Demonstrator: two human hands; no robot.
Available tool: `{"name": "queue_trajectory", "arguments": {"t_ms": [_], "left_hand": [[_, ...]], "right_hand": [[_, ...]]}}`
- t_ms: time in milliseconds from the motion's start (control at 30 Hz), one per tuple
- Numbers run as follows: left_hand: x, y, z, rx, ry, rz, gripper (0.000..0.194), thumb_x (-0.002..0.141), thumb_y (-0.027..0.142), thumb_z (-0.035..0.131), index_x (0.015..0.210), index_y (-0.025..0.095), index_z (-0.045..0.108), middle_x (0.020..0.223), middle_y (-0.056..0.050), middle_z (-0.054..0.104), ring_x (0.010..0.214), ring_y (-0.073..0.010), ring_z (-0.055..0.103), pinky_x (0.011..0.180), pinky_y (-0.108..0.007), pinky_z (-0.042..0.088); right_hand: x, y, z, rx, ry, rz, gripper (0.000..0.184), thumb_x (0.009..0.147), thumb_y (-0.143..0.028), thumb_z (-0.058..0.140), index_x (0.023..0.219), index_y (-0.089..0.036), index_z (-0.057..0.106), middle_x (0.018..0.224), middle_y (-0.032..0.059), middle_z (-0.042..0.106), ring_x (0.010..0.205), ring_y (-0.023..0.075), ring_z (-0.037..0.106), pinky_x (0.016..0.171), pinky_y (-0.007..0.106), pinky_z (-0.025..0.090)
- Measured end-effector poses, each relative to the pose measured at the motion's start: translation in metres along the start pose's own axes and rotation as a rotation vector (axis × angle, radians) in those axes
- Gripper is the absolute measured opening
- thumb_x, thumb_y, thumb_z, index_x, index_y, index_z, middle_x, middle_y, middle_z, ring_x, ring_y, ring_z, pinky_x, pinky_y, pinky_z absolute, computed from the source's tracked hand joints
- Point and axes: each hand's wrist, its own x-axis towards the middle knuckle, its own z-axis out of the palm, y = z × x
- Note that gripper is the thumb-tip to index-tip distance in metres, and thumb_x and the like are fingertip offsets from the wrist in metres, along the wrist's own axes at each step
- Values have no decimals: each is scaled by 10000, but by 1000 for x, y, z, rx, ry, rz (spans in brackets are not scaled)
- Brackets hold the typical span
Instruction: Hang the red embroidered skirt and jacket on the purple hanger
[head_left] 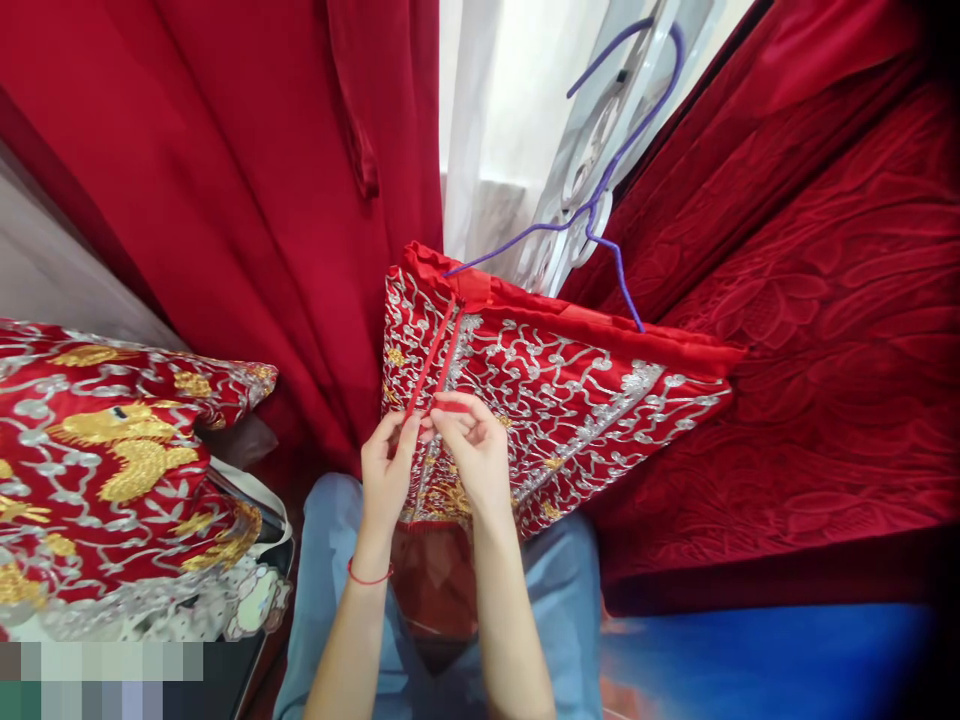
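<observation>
A red skirt (pixel 555 400) with silver and gold embroidery hangs in front of me from a purple hanger (pixel 592 205). Two thin red drawstrings (pixel 436 355) run down from its waistband toward my hands. My left hand (pixel 388 460), a red cord bracelet on its wrist, pinches one strand. Close beside it, my right hand (pixel 474 445) has its thumb and fingers closed on a red string end. Where the strings meet between the fingertips is partly hidden. The skirt's lower part hangs over my knees, behind both forearms.
Another red embroidered garment (pixel 142 470) lies at the left on a dark surface (pixel 262 620). Red curtains (pixel 262 200) hang at the left, and dark red patterned cloth (pixel 810 330) at the right. A white ornate frame (pixel 592 150) stands behind the hanger. Something blue (pixel 765 660) lies at lower right.
</observation>
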Motion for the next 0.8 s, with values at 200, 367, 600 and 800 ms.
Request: {"name": "queue_trajectory", "arguments": {"t_ms": [200,367,600,800], "left_hand": [[-6,2,-2,-13,-142,-29,200,849,363,713,928,182,687,899,-27,733,826,-148,674,786,-229,521],[-9,2,1,-21,-133,-33,196,891,377,660,936,187,668,871,-18,698,840,-145,652,795,-230,503],[-14,6,4,-165,-78,-96,295,907,389,645,1108,209,525,576,74,530,519,-75,441,527,-167,365],[-15,6,1,-188,-101,-127,283,901,407,643,1064,219,508,516,92,467,453,-67,390,475,-167,309]], "right_hand": [[4,3,-9,-307,85,-126,188,827,-349,714,956,-212,728,773,2,657,648,117,575,632,270,498],[8,6,-9,-439,113,-223,392,821,-324,725,1192,-278,609,824,-34,562,602,89,506,560,243,434],[5,16,-9,-265,-19,-153,181,834,-296,684,971,-242,580,964,3,607,757,107,600,640,235,483],[5,8,-18,-406,-134,-274,113,878,-225,578,926,-241,680,1118,54,641,1076,184,610,868,309,526]]}}
